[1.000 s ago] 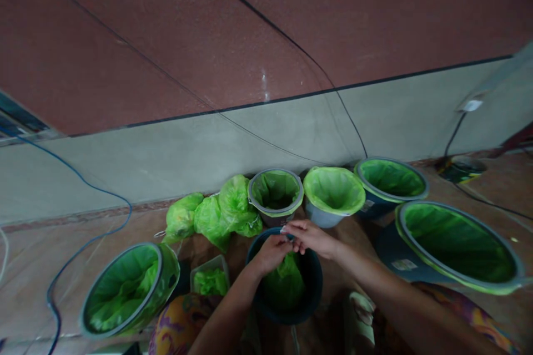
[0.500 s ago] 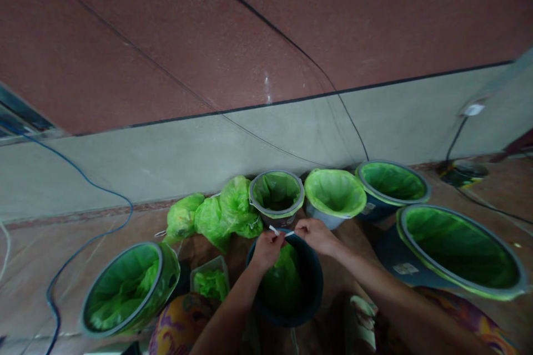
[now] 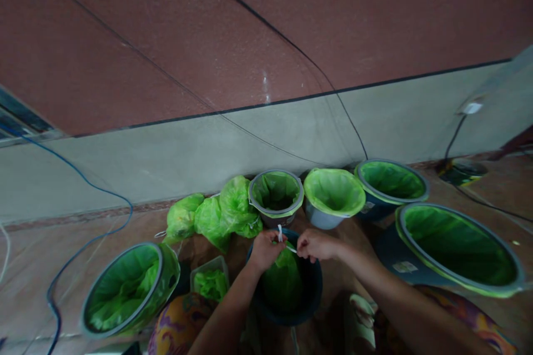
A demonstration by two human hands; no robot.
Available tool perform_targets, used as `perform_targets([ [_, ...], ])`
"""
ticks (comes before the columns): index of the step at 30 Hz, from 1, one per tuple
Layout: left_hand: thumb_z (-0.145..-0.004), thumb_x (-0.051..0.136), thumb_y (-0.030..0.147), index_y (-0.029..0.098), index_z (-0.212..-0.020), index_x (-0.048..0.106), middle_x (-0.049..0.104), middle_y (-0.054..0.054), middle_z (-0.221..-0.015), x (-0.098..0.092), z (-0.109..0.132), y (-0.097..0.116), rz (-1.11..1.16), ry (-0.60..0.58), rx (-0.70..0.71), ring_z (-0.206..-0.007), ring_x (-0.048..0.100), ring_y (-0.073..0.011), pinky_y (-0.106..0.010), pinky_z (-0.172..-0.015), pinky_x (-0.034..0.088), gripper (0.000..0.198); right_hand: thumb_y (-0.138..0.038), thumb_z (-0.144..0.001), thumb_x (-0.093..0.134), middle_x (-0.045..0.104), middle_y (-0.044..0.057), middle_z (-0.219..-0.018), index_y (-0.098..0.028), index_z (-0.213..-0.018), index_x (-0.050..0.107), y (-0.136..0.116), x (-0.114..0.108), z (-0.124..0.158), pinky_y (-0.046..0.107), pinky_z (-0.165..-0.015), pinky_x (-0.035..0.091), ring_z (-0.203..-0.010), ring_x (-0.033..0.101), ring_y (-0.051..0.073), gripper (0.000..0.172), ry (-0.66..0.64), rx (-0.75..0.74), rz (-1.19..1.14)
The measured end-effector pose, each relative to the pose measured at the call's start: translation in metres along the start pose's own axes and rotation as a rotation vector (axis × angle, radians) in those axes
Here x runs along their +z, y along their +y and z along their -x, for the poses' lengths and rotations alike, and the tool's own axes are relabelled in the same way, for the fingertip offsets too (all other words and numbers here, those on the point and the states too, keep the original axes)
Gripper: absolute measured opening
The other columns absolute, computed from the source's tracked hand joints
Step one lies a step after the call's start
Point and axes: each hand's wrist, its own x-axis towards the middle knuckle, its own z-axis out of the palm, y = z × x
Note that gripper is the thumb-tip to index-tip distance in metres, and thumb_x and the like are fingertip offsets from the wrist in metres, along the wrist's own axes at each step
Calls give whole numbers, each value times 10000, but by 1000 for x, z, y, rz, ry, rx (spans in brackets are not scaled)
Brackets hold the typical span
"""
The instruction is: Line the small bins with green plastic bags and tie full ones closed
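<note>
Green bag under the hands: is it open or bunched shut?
Bunched shut: the green bag narrows to its top by the left hand and white string. Can't tell if it's knotted.

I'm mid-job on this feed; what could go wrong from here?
The thin white strip is pinched by the left hand and right hand, so it might slip from the fingers.

If it does, the top of the green bag in the dark blue bucket could loosen.

The small tub sits close to the patterned cloth on the person's left, so a leg shift might knock it.
</note>
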Motion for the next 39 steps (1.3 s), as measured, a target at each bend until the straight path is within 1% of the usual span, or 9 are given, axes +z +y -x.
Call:
perform_targets([
  [4,-660,549,126,145,-788,695,640,21,-636,-1,1,3,-32,62,4,-566,532,-96,-202,-562,407,195,-249,-687,555,578,-7,-550,-162,-622,620,4,3,-3,177,-403,337,-442,545,97,127,11,-65,24],
  [9,-656,503,94,140,-847,679,614,34,-592,4,2,2,31,113,-63,-500,503,-84,-189,-496,376,264,-203,-708,515,513,-30,-498,-162,-593,582,-1,6,-2,180,-430,346,-432,527,91,140,60,-102,8],
  [12,-661,495,94,141,-893,676,618,28,-606,9,2,-2,83,134,-74,-507,531,-91,-190,-493,395,298,-197,-727,502,567,-15,-544,-159,-638,620,-3,10,-7,192,-446,360,-433,502,83,152,133,-105,-62],
  [16,-682,548,145,139,-946,661,639,12,-675,16,0,-9,156,168,-45,-533,565,-98,-207,-524,442,287,-261,-796,469,622,8,-651,-151,-722,643,-6,19,-13,182,-425,339,-437,486,65,218,146,-97,-166],
  [19,-703,598,217,141,-985,643,666,-8,-712,21,2,-11,146,162,-44,-547,581,-113,-224,-532,461,295,-310,-807,493,607,3,-638,-146,-732,639,-9,22,-12,167,-403,302,-444,463,55,232,156,-83,-277],
  [26,-744,601,282,147,-798,632,680,-34,-700,21,6,-13,133,86,-9,-621,624,-143,-258,-618,491,148,-307,-704,632,588,-6,-576,-126,-697,657,-9,16,-10,170,-458,348,-476,459,46,184,93,-60,-493],
  [31,-700,635,253,142,-764,654,680,-31,-701,18,5,-11,113,109,-14,-667,624,-151,-265,-664,483,130,-272,-614,691,605,-10,-596,-128,-757,676,-8,19,-9,183,-499,388,-498,482,48,203,60,-54,-649],
  [35,-689,626,230,135,-775,661,670,-21,-693,16,5,-8,145,49,-13,-648,601,-135,-251,-649,470,133,-195,-587,643,577,-26,-572,-131,-755,660,-8,22,-10,171,-473,360,-491,472,50,180,129,-37,-643],
  [39,-668,605,192,148,-672,638,634,10,-625,12,3,-9,74,31,-27,-604,562,-113,-227,-603,440,55,-158,-631,556,547,-35,-543,-137,-773,660,-6,20,-15,166,-443,321,-471,447,55,177,270,-67,-448],
])
